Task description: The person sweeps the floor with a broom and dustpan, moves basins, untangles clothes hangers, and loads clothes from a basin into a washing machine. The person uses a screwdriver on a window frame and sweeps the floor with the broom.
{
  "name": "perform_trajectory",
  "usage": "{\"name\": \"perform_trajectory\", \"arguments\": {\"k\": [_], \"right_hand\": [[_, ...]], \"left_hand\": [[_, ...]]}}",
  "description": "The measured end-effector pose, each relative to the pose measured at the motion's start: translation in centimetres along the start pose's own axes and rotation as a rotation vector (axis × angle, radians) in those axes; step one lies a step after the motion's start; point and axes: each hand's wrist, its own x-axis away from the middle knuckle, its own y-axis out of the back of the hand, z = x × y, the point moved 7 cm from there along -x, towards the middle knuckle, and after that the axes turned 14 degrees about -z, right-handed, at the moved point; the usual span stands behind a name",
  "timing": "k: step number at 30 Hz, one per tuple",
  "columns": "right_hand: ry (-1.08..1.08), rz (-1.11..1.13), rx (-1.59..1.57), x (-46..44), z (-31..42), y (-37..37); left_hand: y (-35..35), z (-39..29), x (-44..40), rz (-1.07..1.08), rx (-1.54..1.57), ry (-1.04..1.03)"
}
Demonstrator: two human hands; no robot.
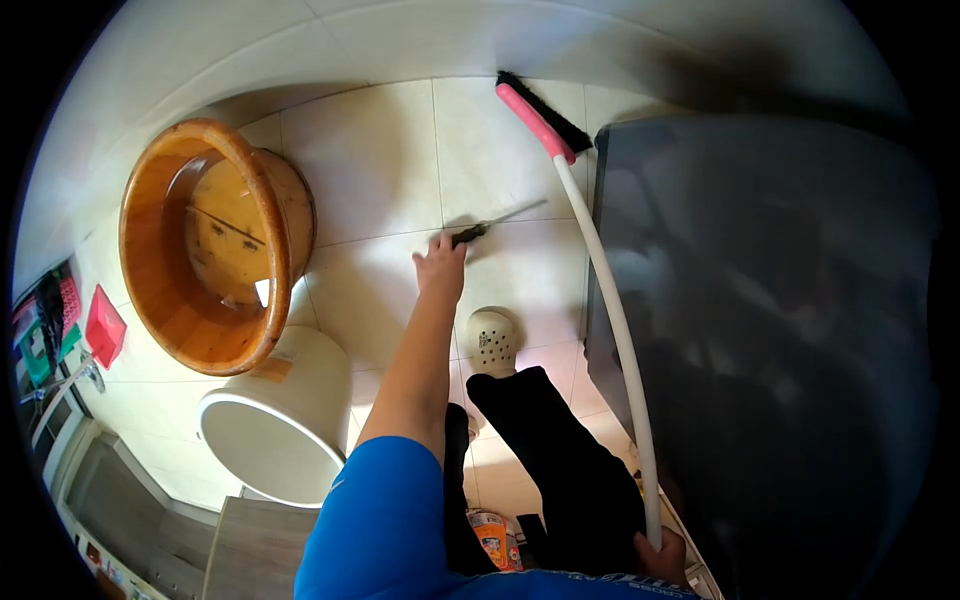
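Observation:
At the middle of the floor, my left hand [441, 268] has its fingers closed on the end of a screwdriver-like tool [472, 235]. A short black handle and a long thin grey shaft make up this tool, its shaft pointing right; motion blur hides its exact kind. Low on the right, my right hand [662, 556] is wrapped round the white pole of a broom [617, 320]. The broom's pink head with black bristles rests on the floor by the wall, beside a dark grey cabinet-like block.
A wooden tub [268, 190] with water stands at left, a white bucket [275, 410] below it. The dark grey block [760, 330] fills the right side. A pink dustpan [104, 325] lies far left. My shoe [492, 343] is below my left hand.

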Motion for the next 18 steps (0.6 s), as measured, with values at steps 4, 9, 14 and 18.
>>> {"name": "perform_trajectory", "arguments": {"k": [4,9,14,18], "right_hand": [[0.056,0.023,-0.02,0.2,-0.2,-0.1],[0.08,-0.034,-0.008,0.5,0.6,-0.5],[0.311,-0.068,0.073,1.2,1.6,-0.5],[0.428,-0.036,0.087,3.3,2.3,-0.9]], "left_hand": [[-4.7,2.8,5.1,0.039,0.188,0.227],[-4.0,4.1,4.9,-0.146,0.187,0.192],[-4.9,5.2,7.7,-0.302,0.6,0.335],[-1.4,3.7,17.0,-0.56,0.942,0.491]]}}
